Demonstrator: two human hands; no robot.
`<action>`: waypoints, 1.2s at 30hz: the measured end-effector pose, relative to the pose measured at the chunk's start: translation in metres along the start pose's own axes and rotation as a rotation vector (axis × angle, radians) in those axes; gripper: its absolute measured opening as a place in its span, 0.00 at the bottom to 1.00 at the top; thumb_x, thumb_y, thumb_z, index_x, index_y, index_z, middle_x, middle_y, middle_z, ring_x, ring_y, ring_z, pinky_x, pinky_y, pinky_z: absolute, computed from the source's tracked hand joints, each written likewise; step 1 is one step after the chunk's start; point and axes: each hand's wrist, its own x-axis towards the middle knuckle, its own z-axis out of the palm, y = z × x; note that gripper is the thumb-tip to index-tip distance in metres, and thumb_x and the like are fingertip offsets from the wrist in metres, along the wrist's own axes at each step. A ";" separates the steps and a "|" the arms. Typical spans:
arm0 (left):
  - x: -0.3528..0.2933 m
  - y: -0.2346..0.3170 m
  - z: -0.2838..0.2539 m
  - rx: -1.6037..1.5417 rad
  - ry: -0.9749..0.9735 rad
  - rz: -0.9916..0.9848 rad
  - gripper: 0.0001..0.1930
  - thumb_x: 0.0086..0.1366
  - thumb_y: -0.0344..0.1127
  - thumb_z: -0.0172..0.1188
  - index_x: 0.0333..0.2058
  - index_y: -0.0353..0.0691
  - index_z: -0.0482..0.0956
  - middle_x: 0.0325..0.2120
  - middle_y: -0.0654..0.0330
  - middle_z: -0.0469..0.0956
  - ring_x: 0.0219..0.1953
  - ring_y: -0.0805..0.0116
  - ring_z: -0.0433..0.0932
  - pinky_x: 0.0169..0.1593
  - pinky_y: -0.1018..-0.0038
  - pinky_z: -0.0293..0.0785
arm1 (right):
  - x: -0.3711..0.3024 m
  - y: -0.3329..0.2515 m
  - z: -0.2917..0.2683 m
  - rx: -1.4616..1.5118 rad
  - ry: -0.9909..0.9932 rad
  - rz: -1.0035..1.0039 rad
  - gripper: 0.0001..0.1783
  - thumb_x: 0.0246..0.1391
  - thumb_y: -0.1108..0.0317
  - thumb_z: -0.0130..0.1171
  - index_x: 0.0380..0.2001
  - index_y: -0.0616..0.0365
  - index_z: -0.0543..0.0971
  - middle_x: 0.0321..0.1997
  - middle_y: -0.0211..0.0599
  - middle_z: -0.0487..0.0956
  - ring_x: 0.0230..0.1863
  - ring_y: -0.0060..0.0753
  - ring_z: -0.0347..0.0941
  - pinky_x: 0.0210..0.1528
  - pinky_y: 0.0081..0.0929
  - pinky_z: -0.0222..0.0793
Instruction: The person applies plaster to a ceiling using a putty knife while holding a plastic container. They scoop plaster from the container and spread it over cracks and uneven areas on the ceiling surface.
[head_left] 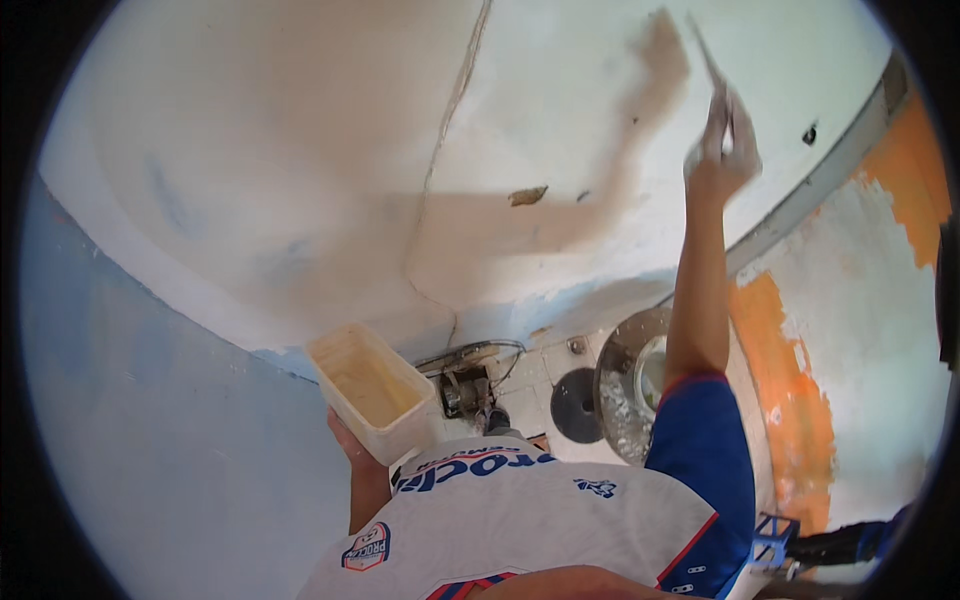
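My right hand (722, 150) is raised at arm's length toward the pale wall (330, 120). Its fingers close around a thin putty knife (704, 48), seen nearly edge-on, whose tip points up along the wall. Whitish dust or paste coats these fingers. Low on the left, my left hand (357, 443) grips a cream rectangular plastic tub (385, 432) from its side. The tub is tilted, and a pale beige layer shows inside. Whether the blade touches the wall I cannot tell.
A long crack (440, 150) runs down the wall, with a chipped hole (528, 196) beside it. Below stand a large round basin (608, 385), a dark disc (577, 405) and a grimy machine with cables (465, 390). Orange paint (785, 380) peels at right, near a blue crate (772, 540).
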 end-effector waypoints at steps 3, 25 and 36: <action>-0.004 0.015 -0.012 -0.063 0.085 -0.052 0.33 0.77 0.61 0.34 0.69 0.45 0.64 0.63 0.55 0.72 0.63 0.54 0.73 0.65 0.58 0.71 | -0.011 0.038 0.038 -0.210 -0.064 -0.293 0.08 0.52 0.78 0.70 0.38 0.62 0.84 0.40 0.46 0.85 0.43 0.51 0.82 0.46 0.40 0.79; -0.010 0.088 -0.017 -0.103 -0.097 -0.270 0.35 0.75 0.63 0.38 0.71 0.47 0.63 0.67 0.58 0.70 0.66 0.53 0.70 0.68 0.54 0.68 | -0.192 -0.236 -0.120 0.990 -0.209 1.375 0.13 0.63 0.81 0.60 0.51 0.64 0.78 0.49 0.35 0.83 0.47 0.22 0.79 0.52 0.24 0.76; 0.024 0.106 0.016 -0.008 -0.163 -0.070 0.32 0.74 0.59 0.46 0.65 0.41 0.70 0.56 0.54 0.78 0.55 0.61 0.79 0.57 0.63 0.77 | -0.174 -0.269 -0.178 0.471 -0.527 0.702 0.16 0.60 0.87 0.56 0.51 0.72 0.78 0.51 0.52 0.83 0.49 0.37 0.81 0.57 0.33 0.76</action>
